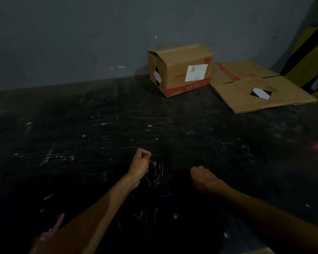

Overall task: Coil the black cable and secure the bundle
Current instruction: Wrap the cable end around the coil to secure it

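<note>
Single head-worn view, angled forward and down, close over dark floor.

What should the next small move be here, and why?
Probably bring the right hand across to feed another loop. The left hand pinches a few hanging loops of black cable; the right fist sits apart, and whether it holds any cable is lost in the dark.

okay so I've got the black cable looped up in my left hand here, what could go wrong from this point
1. The loops of the black cable hang loose from the left hand with no tie visible, so they may spring open.
2. The dark floor hides the black cable; a trailing end could snag unnoticed.
3. Whether the closed right hand holds the cable is unclear.
</note>
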Demonstrator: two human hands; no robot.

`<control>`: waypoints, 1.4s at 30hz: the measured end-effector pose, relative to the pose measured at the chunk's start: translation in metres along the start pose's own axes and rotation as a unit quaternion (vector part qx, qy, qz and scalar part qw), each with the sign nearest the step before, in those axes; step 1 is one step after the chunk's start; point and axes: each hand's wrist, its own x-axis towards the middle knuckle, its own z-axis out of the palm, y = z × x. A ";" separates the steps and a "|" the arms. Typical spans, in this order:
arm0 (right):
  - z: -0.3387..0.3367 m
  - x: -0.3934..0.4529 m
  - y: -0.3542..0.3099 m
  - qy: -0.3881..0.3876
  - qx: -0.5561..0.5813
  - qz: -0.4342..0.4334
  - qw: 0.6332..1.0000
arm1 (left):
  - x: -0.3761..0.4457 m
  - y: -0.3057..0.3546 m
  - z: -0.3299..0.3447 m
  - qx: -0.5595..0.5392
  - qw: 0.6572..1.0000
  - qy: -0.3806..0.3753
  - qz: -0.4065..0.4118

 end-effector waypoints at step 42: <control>-0.072 -0.014 -0.097 0.097 0.456 -0.187 0.864 | 0.000 0.041 -0.002 -0.042 0.990 0.122 0.063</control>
